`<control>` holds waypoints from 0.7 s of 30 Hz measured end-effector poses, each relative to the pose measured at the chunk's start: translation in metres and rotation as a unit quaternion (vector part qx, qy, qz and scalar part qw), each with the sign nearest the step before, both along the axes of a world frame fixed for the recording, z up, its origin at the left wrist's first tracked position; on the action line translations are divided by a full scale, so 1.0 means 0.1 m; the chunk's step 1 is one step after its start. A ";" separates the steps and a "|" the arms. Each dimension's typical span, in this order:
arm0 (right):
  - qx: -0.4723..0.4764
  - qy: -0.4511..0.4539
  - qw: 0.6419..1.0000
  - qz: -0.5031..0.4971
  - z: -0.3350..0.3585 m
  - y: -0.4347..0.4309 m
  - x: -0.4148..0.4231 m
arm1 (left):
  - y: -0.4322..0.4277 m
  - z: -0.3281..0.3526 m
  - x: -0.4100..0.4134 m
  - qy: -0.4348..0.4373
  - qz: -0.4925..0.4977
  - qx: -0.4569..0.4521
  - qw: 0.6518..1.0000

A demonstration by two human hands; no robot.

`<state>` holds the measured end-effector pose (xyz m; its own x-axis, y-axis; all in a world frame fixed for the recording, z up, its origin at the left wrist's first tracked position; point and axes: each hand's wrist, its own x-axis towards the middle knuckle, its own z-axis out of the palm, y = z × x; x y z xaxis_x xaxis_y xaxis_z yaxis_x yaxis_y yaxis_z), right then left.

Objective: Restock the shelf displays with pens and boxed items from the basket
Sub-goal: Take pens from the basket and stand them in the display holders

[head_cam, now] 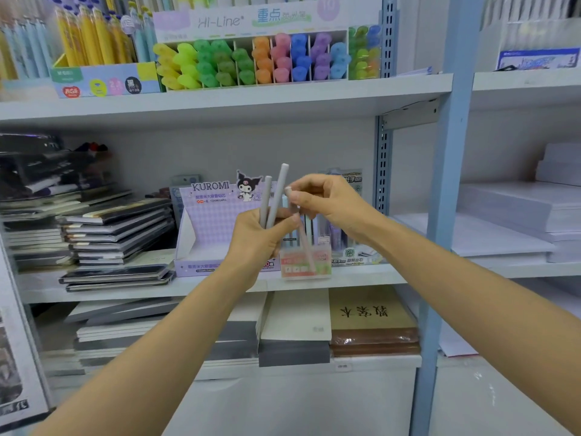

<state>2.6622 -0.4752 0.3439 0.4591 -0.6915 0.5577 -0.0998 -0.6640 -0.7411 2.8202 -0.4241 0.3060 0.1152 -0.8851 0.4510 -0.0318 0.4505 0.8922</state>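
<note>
Two slim pale-grey plastic pens (274,196) are gripped upright in the left hand (254,243), fingers curled round the lower barrels, tops fanned slightly apart. A third slim pale-pink pen (304,243) is pinched near its upper end by the right hand (327,206), barrel hanging down. The pens are judged light, stiff and smooth, liable to slip; best taken mid-barrel. All are held just before the lilac cardboard display box (213,225), lettered "KUROMI", on the white middle shelf (361,280). Beside it stands a clear plastic pen box (306,267), label blurred. Above, "Hi-Line" is read on the pastel highlighter display (220,22). Basket not seen.
</note>
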 end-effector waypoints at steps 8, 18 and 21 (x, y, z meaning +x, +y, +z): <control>-0.012 -0.156 0.985 -0.071 0.10 -0.16 -0.24 | -0.16 0.06 -0.04 0.019 0.013 0.047 0.999; -0.077 -0.074 0.981 -0.161 -0.27 -0.49 -0.24 | -0.29 -0.11 0.05 -0.041 -0.030 0.040 0.998; -0.088 -0.023 0.982 -0.163 -0.28 -0.52 -0.23 | -0.28 -0.14 0.07 -0.068 -0.031 0.020 0.997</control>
